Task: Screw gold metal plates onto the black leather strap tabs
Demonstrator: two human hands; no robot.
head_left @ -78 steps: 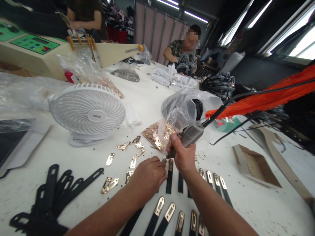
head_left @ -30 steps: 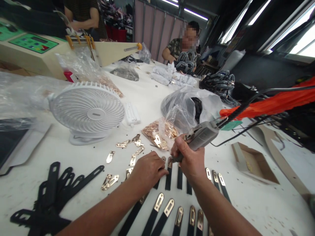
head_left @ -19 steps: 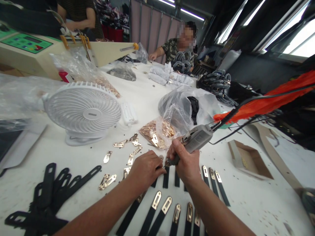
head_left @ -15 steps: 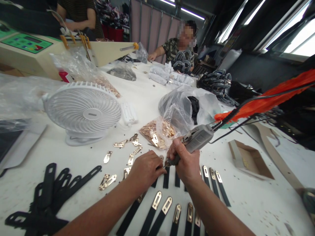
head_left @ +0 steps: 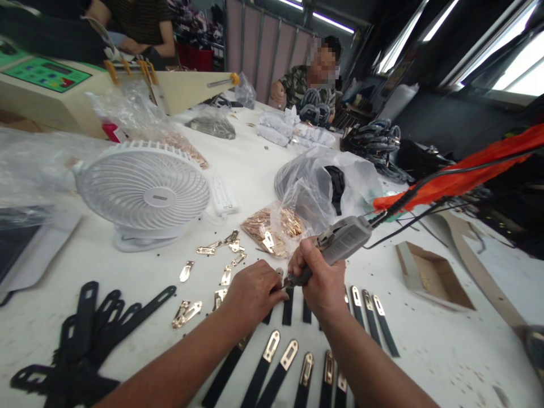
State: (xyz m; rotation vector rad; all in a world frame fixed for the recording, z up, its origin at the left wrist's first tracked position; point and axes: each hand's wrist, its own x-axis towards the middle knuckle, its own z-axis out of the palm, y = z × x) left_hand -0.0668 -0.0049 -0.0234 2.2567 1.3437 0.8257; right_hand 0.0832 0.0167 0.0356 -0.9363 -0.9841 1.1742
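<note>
My right hand (head_left: 322,277) is wrapped round a grey electric screwdriver (head_left: 346,241), tilted so its tip points down and left. Close by the tip, my left hand (head_left: 255,289) is closed, thumb and fingers pinched together; what they hold is hidden. The tip meets the upper end of a black strap (head_left: 288,310) beside my left fingertips. More black straps with gold metal plates on their ends, such as this strap (head_left: 284,368), lie in two rows under and around my hands. Loose gold plates (head_left: 186,313) are scattered to the left of my left hand.
A white fan (head_left: 147,195) stands at the left, above a pile of black straps (head_left: 87,334). Beyond my hands lies a plastic bag of gold parts (head_left: 272,226). An open cardboard box (head_left: 436,277) sits at right. An orange-wrapped cable (head_left: 463,170) runs to the screwdriver. Two people work across the table.
My hands stay almost in place; the screwdriver has shifted very slightly to the right. Across the table, the co-worker in camouflage has drawn a hand back and up towards their body.
</note>
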